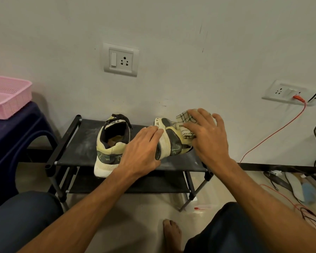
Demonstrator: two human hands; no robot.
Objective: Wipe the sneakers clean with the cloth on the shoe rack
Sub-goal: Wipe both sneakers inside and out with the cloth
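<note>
Two cream and dark sneakers sit on the top shelf of a black shoe rack [77,152]. The left sneaker [110,145] stands upright, heel toward me. The right sneaker [170,141] lies tipped on its side, sole facing left. My left hand [141,149] rests on that sole with fairly straight fingers, steadying it. My right hand [206,134] presses a white checked cloth [185,125] flat against the right sneaker's upper side, fingers spread; part of the cloth is hidden under the palm.
A pink basket [7,95] sits on a dark blue stool [16,136] at the left. Wall sockets [120,60] are above the rack. Red and black cables [274,134] hang at the right, with clutter on the floor. My knees and a bare foot [171,234] are in front.
</note>
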